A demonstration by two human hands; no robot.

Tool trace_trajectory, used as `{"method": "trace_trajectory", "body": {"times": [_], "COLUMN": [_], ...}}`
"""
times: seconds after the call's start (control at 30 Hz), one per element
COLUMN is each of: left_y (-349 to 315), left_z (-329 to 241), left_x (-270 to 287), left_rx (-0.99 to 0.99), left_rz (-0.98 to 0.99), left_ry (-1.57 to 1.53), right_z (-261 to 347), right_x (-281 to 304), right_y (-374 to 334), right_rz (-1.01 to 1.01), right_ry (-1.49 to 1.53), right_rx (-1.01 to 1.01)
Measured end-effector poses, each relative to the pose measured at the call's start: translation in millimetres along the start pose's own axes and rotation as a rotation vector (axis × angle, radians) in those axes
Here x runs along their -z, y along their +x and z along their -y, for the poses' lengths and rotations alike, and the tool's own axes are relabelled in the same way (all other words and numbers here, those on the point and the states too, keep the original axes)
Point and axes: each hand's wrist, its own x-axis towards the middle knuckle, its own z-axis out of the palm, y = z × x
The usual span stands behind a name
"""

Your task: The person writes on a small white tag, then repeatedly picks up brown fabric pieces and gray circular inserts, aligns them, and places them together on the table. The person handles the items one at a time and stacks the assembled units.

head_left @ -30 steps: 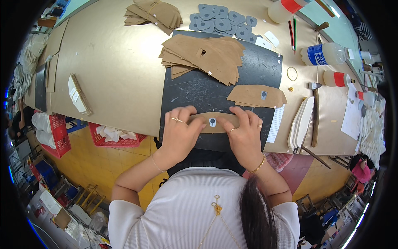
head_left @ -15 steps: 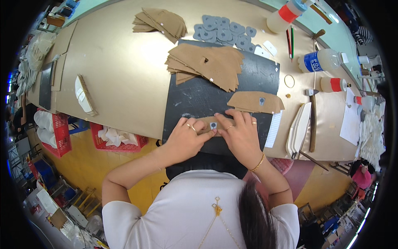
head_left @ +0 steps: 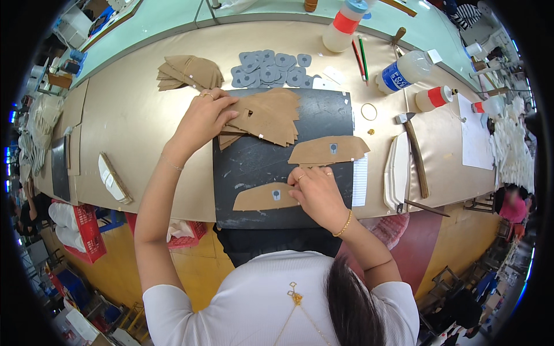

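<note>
On a dark board (head_left: 248, 164), a curved brown piece (head_left: 254, 198) like card or leather lies nearest me, with a small grey patch (head_left: 276, 195) at its middle. My right hand (head_left: 318, 193) is closed at that piece's right end, thumb and fingers pinched on it. Farther off, a fanned stack of brown pieces (head_left: 268, 118) lies across the board's far part. My left hand (head_left: 209, 112) has its fingers and thumb closed on the left end of the top piece there. Another brown piece (head_left: 314, 151) with a grey patch rests at the board's right edge.
Grey patches (head_left: 268, 72) are heaped beyond the board, beside a second brown stack (head_left: 190, 72). To the right are a hammer (head_left: 416, 153), white curved pieces (head_left: 396, 170), pencils (head_left: 362, 57) and several bottles (head_left: 404, 72). Red baskets (head_left: 89, 230) stand at the near left.
My left hand has left the near brown piece and reached out to the far stack. My right hand stays at the near piece, now at its right end. The view has shifted.
</note>
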Motion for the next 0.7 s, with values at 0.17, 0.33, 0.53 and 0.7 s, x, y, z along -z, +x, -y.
{"method": "trace_trajectory", "body": {"times": [0.17, 0.33, 0.53, 0.7], "left_y": [11.4, 13.3, 13.0, 7.7], "left_z": [-10.1, -5.1, -6.4, -15.5], "left_x": [9.2, 13.8, 6.3, -6.4], "left_rx": [-0.004, -0.035, 0.021, -0.166], "left_rz": [0.053, 0.048, -0.035, -0.093], "left_ry": [0.025, 0.064, -0.027, 0.138], "right_z": [-7.1, -54.1, -98.8, -123.8], "right_x": [41.9, 103.6, 93.9, 57.6], "right_y": [-1.0, 17.3, 122.4, 208.6], "right_rz": [0.066, -0.221, -0.326, -0.364], "right_ry": [0.297, 0.040, 0.033, -0.135], "right_rx": [-0.050, -0.230, -0.090, -0.132]}}
